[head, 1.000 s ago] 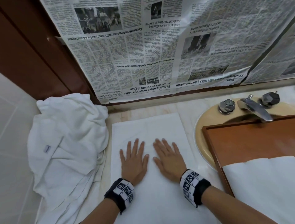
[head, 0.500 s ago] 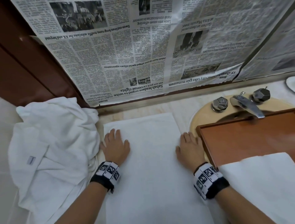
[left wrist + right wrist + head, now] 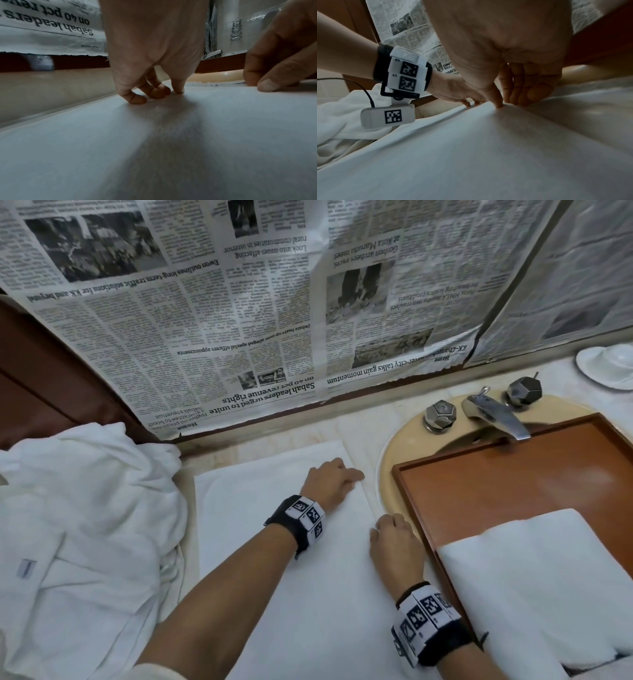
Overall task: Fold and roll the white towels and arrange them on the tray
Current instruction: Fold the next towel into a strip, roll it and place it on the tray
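Observation:
A flat white towel (image 3: 274, 559) lies spread on the counter in front of me. My left hand (image 3: 349, 474) reaches across to its far right edge, fingers curled and pinching the cloth (image 3: 159, 93). My right hand (image 3: 380, 529) pinches the same edge a little nearer me, and the right wrist view (image 3: 506, 104) shows thumb and fingers raising a small ridge of towel. The brown wooden tray (image 3: 496, 491) sits over the sink on the right, with a folded white towel (image 3: 534, 583) on its near part. A heap of crumpled white towels (image 3: 85, 525) lies to the left.
A chrome faucet (image 3: 493, 416) with two faceted knobs stands behind the tray on the beige sink rim (image 3: 387, 474). Newspaper (image 3: 239, 320) covers the wall behind the counter. A white dish (image 3: 606, 364) sits at the far right, and dark wood panelling rises at the left.
Both hands were flat and smoothing outwards to the towel's left and right sides. Now the left hand has crossed to the right edge beside the right hand, and both have curled onto it.

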Available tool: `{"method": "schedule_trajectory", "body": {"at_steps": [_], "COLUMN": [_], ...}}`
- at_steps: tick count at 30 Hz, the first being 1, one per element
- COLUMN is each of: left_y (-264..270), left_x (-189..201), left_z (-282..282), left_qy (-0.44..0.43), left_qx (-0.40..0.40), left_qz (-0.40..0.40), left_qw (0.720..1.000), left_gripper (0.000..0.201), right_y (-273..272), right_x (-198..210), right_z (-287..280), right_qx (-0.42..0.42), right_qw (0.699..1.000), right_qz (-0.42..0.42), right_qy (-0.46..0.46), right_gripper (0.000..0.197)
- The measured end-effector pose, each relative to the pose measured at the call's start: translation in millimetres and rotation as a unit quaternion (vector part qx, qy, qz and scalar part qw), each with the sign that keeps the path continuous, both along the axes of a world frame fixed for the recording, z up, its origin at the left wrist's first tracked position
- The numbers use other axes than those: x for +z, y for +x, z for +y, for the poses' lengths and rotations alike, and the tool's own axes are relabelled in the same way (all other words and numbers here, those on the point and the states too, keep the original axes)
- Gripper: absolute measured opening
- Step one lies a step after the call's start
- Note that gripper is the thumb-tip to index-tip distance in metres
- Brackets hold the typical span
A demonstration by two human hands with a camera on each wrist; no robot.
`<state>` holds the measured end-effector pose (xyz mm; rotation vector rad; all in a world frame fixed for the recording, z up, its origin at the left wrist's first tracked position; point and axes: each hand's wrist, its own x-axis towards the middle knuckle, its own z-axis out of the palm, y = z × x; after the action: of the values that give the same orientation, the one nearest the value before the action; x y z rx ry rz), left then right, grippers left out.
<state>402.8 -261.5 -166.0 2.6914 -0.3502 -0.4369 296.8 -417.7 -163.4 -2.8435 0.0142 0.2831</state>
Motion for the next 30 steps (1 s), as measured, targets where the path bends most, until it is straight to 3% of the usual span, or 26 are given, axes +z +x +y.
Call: {"method": "schedule_trajectory", "body": {"at_steps": [4, 8, 17, 22, 26, 30], "left_y": [6.6, 2.0, -9.5, -14.6, -9.6, -5.8], "left_x": [-0.1, -4.3, -13.0, -13.9, -9.0, 3.9], "left_z": [-0.4, 0.8, 4.1, -5.4, -21.7, -33.2], "left_qy": [0.002, -0.005, -0.098, -0.076, -0.073, -0.162], "left_qx": [-0.016, 0.000, 0.051, 0.055, 0.073, 0.119], "left_qz": [0.009, -0.004, -0.034, -0.056, -0.062, -0.041], "left_qw": [1.000, 1.000, 0.993, 0.994, 0.993, 0.979], "left_gripper": [0.021, 0.018, 0.014, 0.015, 0.018, 0.017], "right_y": [-2.7, -7.1, -16.3, -29.9, -28.8, -19.0], "right_x": [0.1, 5.3, 22.2, 36.2, 40.5, 53.9], "right_z": [2.4, -1.0, -11.3, -10.4, -17.9, -23.6], "right_qx": [-0.022, -0.045, -0.065, -0.064, -0.087, -0.069], "right_qw": [0.999, 0.997, 0.984, 0.980, 0.979, 0.985], "right_qz": [0.017, 0.012, 0.106, 0.122, 0.074, 0.028], "right_qy": [0.047, 0.064, 0.124, 0.140, 0.169, 0.153], "right_gripper": [0.029, 0.015, 0.019, 0.017, 0.016, 0.013]}}
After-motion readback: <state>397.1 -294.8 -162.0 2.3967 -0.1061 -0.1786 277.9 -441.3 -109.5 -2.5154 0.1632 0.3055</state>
